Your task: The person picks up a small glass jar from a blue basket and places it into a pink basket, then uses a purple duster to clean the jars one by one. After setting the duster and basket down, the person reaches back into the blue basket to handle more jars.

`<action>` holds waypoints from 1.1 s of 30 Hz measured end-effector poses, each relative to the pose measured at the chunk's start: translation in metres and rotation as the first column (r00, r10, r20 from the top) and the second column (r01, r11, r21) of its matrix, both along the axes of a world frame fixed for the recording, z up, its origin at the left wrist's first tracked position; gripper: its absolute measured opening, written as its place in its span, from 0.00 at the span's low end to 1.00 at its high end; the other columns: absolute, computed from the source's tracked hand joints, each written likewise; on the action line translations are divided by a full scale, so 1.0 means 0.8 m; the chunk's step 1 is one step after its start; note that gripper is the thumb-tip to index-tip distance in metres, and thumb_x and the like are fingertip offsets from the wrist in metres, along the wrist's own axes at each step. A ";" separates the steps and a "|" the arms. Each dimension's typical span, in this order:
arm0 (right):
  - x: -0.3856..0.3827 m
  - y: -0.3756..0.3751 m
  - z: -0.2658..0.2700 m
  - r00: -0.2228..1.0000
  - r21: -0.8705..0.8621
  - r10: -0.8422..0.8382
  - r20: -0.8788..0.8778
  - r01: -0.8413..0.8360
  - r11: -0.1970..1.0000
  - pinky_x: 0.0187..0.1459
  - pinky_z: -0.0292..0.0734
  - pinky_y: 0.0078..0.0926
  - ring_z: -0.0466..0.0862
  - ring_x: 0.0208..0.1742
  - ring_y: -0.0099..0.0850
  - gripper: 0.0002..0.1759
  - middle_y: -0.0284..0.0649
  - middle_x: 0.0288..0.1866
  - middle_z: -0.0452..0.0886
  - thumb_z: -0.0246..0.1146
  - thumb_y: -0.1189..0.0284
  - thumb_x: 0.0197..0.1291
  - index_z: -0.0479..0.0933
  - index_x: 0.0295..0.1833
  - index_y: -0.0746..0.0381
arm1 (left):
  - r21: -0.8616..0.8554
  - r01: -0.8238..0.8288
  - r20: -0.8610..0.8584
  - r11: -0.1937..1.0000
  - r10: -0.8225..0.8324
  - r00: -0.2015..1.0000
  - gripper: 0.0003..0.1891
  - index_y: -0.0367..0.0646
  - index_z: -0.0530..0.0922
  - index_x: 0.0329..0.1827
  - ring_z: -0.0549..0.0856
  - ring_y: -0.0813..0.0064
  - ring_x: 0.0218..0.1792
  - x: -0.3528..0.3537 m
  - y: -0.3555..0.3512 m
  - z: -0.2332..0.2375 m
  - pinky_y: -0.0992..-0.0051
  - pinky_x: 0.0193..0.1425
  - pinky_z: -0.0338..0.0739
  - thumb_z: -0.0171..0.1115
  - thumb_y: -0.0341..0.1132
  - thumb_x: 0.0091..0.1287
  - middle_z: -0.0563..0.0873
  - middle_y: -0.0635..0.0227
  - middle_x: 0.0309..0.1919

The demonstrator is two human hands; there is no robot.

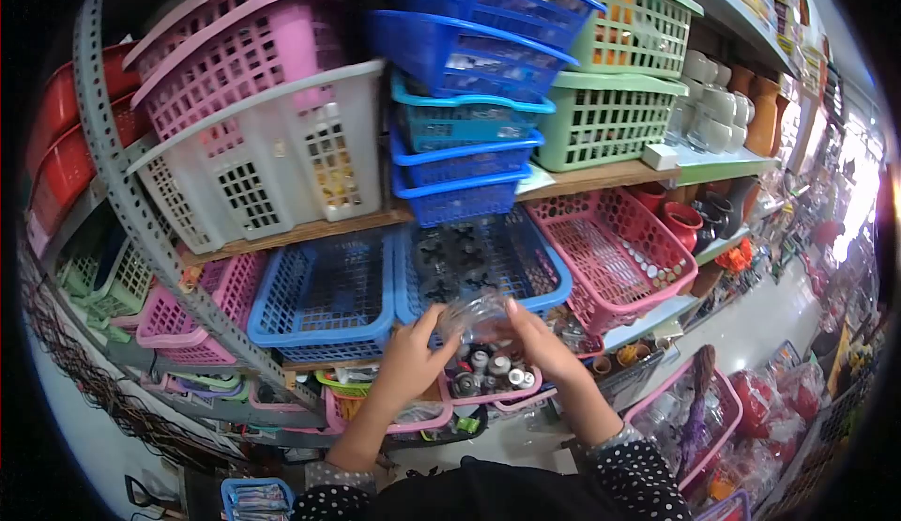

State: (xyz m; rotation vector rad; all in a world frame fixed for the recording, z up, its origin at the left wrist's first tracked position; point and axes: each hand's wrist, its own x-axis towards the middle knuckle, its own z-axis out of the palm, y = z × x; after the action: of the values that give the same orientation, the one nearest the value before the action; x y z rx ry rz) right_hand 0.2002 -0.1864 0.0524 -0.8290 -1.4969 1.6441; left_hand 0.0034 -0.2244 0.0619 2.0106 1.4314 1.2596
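Observation:
Between my two hands is a crinkled clear plastic packet (474, 314); what it contains, if anything, I cannot make out. My left hand (419, 352) grips its left side, fingers closed on the plastic. At its right edge, my right hand (540, 338) pinches it with thumb and fingers. Just beyond the packet stands a blue basket (554, 268) with several dark, clear-wrapped pieces (452, 251) inside. Below my hands, a pink basket (497, 393) holds several small bottles (497, 367) with grey, white and dark caps.
Stacked baskets fill the upper shelf: white (272, 160), blue (488, 52) and green (605, 127). Another blue basket (324, 333) and a pink basket (610, 305) flank the middle one. A metal post (141, 192) rises at left. A pink-rimmed basket (727, 422) with wrapped goods stands at lower right.

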 end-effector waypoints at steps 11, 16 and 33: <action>-0.064 0.190 -0.008 0.926 0.243 0.091 0.365 -0.190 0.951 0.53 0.67 0.26 0.72 0.52 0.30 0.43 0.46 0.52 0.71 0.72 0.58 0.45 0.60 0.60 0.71 | -0.320 0.195 -0.352 0.927 -0.307 0.884 0.52 0.31 0.56 0.68 0.71 0.52 0.62 -0.105 0.157 0.015 0.66 0.65 0.65 0.63 0.65 0.52 0.72 0.42 0.58; -0.099 0.249 -0.031 0.656 0.186 0.235 0.717 -0.505 0.843 0.53 0.69 0.26 0.75 0.52 0.36 0.49 0.51 0.54 0.73 0.76 0.57 0.33 0.64 0.59 0.74 | -0.468 0.033 -0.596 0.883 -0.343 0.726 0.53 0.37 0.63 0.66 0.68 0.55 0.61 -0.105 0.223 -0.017 0.57 0.63 0.60 0.63 0.70 0.44 0.76 0.48 0.55; -0.163 0.277 -0.081 0.136 0.269 -0.293 0.947 -0.831 0.486 0.62 0.66 0.39 0.69 0.64 0.45 0.66 0.50 0.69 0.62 0.76 0.41 0.18 0.61 0.67 0.62 | -0.341 -0.242 -0.924 0.908 -0.276 0.266 0.35 0.45 0.79 0.53 0.60 0.56 0.70 -0.073 0.268 -0.076 0.38 0.67 0.32 0.74 0.54 0.41 0.77 0.62 0.58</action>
State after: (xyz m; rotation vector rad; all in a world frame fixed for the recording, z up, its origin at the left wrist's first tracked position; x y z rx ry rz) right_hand 0.0697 0.0351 -0.0120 -0.9970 -3.2590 0.0133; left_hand -0.0551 -0.0103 0.0008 2.4750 1.8586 -0.6335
